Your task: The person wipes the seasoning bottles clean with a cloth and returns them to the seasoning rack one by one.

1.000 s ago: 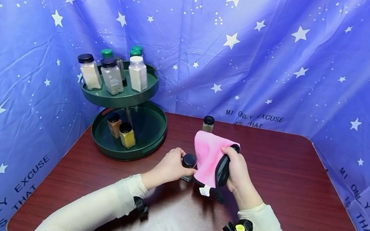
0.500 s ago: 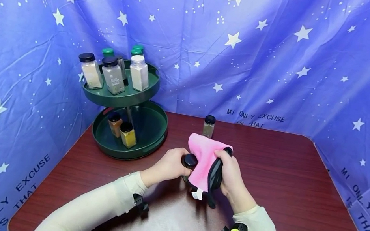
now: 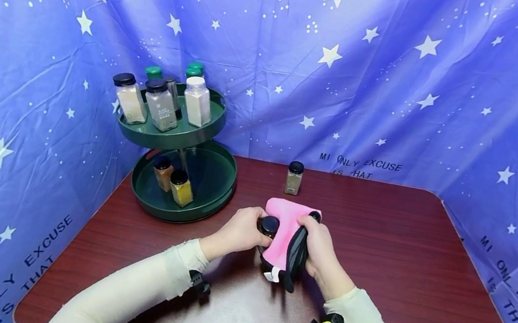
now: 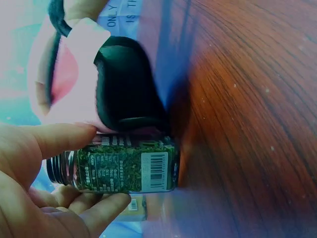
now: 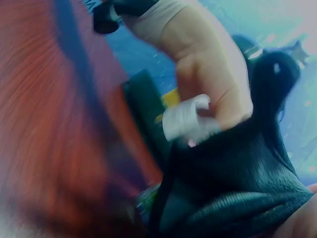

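Observation:
My left hand (image 3: 239, 231) grips a glass spice jar with a black lid (image 3: 270, 225). In the left wrist view the jar (image 4: 124, 166) stands close to the tabletop, filled with green dried flakes and bearing a barcode label; thumb and fingers hold it from opposite sides. My right hand (image 3: 323, 253) holds a pink cloth (image 3: 283, 226) with black edging, a dark underside (image 5: 223, 183) and a white tag (image 3: 272, 274). The cloth lies against the jar's right side. Part of the jar is hidden behind the cloth and my left hand.
A two-tier dark green turntable (image 3: 170, 216) stands at the left. Its upper tier (image 3: 176, 143) carries several jars, its lower tier an orange-brown jar (image 3: 162, 175) and a yellow one (image 3: 181, 190). Another black-lidded jar (image 3: 293, 180) stands behind the cloth. A starry blue curtain (image 3: 272, 74) surrounds the table.
My right hand has brought the cloth down and left, closer against the jar, and the jar behind is now fully visible. My left hand keeps its grip with little movement.

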Motion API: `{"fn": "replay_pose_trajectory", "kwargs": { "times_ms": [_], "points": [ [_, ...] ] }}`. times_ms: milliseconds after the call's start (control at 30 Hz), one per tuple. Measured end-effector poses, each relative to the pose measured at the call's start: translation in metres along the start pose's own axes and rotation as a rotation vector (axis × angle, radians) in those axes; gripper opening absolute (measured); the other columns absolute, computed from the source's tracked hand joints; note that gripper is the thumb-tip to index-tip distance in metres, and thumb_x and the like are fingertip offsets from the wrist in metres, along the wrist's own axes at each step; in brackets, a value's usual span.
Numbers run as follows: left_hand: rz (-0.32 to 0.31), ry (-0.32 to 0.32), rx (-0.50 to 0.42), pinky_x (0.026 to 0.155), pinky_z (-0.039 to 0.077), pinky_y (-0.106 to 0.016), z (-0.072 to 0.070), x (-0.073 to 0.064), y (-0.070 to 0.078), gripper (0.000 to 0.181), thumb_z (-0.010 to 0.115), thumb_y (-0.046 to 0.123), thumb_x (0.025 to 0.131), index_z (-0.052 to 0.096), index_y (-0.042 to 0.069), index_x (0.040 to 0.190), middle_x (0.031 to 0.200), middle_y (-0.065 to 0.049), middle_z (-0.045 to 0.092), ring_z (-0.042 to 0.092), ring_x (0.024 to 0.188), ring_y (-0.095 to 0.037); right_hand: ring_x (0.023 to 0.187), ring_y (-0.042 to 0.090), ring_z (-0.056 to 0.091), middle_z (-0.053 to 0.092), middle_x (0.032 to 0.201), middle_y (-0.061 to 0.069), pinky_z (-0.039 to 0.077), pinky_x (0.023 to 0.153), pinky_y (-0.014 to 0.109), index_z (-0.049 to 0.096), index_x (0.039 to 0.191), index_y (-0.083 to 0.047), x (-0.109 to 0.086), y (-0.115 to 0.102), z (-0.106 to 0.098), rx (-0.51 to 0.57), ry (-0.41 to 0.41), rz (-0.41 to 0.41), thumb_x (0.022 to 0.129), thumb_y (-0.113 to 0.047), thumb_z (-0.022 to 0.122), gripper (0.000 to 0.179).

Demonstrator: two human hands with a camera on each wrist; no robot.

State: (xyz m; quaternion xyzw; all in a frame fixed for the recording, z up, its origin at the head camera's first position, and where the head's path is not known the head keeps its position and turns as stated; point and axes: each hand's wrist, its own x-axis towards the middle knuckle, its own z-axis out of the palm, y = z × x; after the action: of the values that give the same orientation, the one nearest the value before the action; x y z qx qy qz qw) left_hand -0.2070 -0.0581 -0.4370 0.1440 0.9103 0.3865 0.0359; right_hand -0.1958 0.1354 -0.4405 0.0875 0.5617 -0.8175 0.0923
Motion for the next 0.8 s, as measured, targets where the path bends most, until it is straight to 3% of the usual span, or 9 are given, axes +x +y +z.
{"fn": "replay_pose_trajectory", "kwargs": {
  "times_ms": [200, 300, 467, 533, 800],
  "points": [
    [0.018, 0.017, -0.001, 0.073, 0.052, -0.027, 0.000, -0.001, -0.001, 0.034, 0.091, 0.021, 0.070, 0.069, 0.011, 0.094, 0.087, 0.003, 0.072, 0.063, 0.081, -0.012, 0.061, 0.010, 0.067, 0.068, 0.068, -0.001, 0.056, 0.057, 0.027, 0.058, 0.083, -0.010, -0.010, -0.015, 0.004, 0.104, -0.053, -0.083, 0.099, -0.013, 0.048, 0.020],
    [0.016, 0.013, -0.003, 0.073, 0.052, -0.027, 0.001, -0.001, -0.002, 0.035, 0.091, 0.021, 0.071, 0.069, 0.010, 0.096, 0.088, 0.002, 0.072, 0.063, 0.081, -0.012, 0.061, 0.010, 0.066, 0.067, 0.068, -0.002, 0.055, 0.058, 0.027, 0.057, 0.083, -0.010, -0.007, -0.011, 0.002, 0.091, -0.039, -0.049, 0.099, -0.013, 0.048, 0.019],
    [0.004, 0.003, -0.023, 0.070, 0.054, -0.027, 0.003, -0.002, -0.003, 0.040, 0.092, 0.020, 0.072, 0.068, 0.006, 0.101, 0.089, -0.001, 0.071, 0.062, 0.079, -0.012, 0.056, 0.009, 0.060, 0.060, 0.063, -0.004, 0.052, 0.057, 0.025, 0.054, 0.080, -0.011, 0.003, 0.007, -0.003, -0.032, 0.024, 0.062, 0.098, -0.013, 0.051, 0.018],
    [0.004, 0.006, -0.028, 0.070, 0.054, -0.027, 0.003, -0.002, -0.003, 0.041, 0.092, 0.020, 0.072, 0.068, 0.005, 0.103, 0.089, -0.001, 0.071, 0.062, 0.078, -0.013, 0.054, 0.009, 0.059, 0.059, 0.062, -0.005, 0.052, 0.056, 0.024, 0.054, 0.079, -0.011, 0.003, 0.009, -0.003, -0.060, 0.031, 0.069, 0.098, -0.013, 0.052, 0.019],
    [0.025, 0.024, -0.005, 0.074, 0.052, -0.028, 0.004, -0.002, -0.004, 0.036, 0.091, 0.022, 0.071, 0.069, 0.010, 0.097, 0.089, 0.001, 0.072, 0.063, 0.081, -0.013, 0.060, 0.010, 0.066, 0.066, 0.067, -0.002, 0.055, 0.057, 0.026, 0.057, 0.082, -0.010, -0.010, -0.013, 0.003, 0.092, -0.045, -0.089, 0.099, -0.013, 0.048, 0.020]
  ]
}}
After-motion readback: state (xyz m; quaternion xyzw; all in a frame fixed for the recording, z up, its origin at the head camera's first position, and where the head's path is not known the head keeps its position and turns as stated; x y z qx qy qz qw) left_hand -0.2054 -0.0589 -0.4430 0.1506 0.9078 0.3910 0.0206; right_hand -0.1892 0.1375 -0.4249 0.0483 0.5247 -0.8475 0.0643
